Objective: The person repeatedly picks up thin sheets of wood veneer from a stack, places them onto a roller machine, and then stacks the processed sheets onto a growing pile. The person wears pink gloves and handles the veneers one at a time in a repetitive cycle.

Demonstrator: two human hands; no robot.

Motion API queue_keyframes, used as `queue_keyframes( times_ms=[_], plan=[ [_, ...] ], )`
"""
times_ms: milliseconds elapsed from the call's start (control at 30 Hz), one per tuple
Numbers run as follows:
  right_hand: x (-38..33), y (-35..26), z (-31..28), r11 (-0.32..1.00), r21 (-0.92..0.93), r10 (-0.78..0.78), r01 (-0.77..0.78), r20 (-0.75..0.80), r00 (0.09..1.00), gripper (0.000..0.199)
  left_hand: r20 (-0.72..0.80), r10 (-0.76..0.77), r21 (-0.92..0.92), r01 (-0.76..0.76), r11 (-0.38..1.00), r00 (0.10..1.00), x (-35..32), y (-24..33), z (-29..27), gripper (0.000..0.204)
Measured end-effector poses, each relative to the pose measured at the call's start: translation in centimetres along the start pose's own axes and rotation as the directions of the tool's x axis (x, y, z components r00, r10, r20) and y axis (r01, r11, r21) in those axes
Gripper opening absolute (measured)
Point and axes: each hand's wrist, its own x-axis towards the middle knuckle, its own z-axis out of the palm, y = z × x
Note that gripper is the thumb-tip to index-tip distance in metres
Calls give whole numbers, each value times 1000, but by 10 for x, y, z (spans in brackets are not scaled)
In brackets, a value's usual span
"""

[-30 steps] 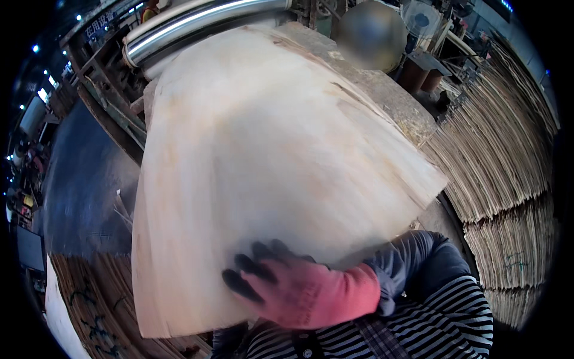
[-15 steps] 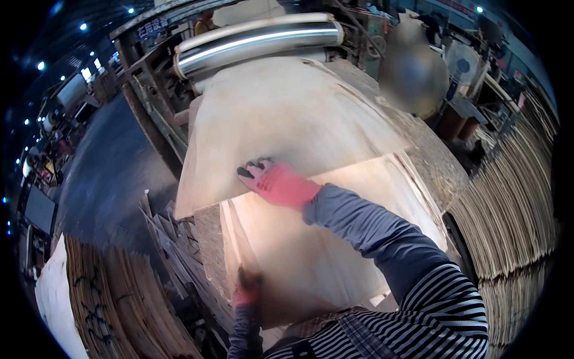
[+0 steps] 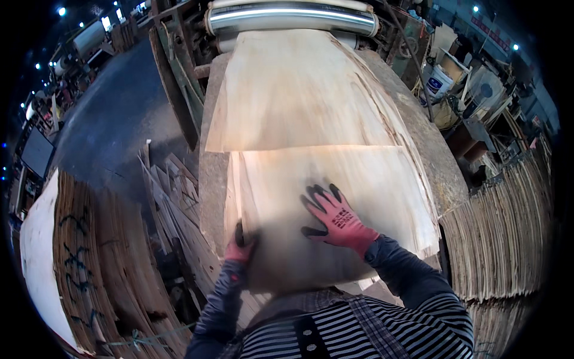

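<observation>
A thin sheet of wood veneer (image 3: 323,179) lies on the bench before me, its near end close to my body. My left hand (image 3: 240,244), in a pink glove with dark fingertips, is closed on this sheet's left edge. Flat on top of the same sheet rests my right hand (image 3: 339,221), gloved alike, with its fingers spread. Farther off, another veneer sheet (image 3: 299,96) overlaps the near one and reaches up to a shiny metal roller (image 3: 293,21).
The bench's worn surface (image 3: 439,173) shows to the right of the sheets. Stacked veneer (image 3: 496,233) stands at the right, and another stack (image 3: 89,263) at the lower left. Scrap strips (image 3: 170,203) lean beside the bench's left side. A white bucket (image 3: 439,82) sits at the far right.
My right hand has left the far sheet's near edge and come back toward me onto the near sheet. The far sheet now lies straighter over it. My left hand stays at the left edge.
</observation>
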Motion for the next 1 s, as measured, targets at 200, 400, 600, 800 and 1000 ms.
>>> queue_keyframes(
  times_ms=[200,400,600,800,1000],
  plan=[
    [-15,18,-2,951,-140,254,-276,-161,954,72,328,-42,-363,167,917,944,-2,100,-20,28],
    [-1,47,6,892,-187,379,-411,-186,907,83,369,-192,-350,327,878,909,-8,50,-59,36],
    [78,144,23,817,-263,507,-513,-98,857,94,283,-89,-68,112,991,955,3,-15,-53,44],
    [104,228,67,831,-427,376,-357,-43,926,62,204,-278,62,271,960,939,-1,21,-49,44],
    [71,248,15,949,68,316,-309,-173,933,60,283,-166,32,164,986,945,-2,49,-63,47]
  ],
)
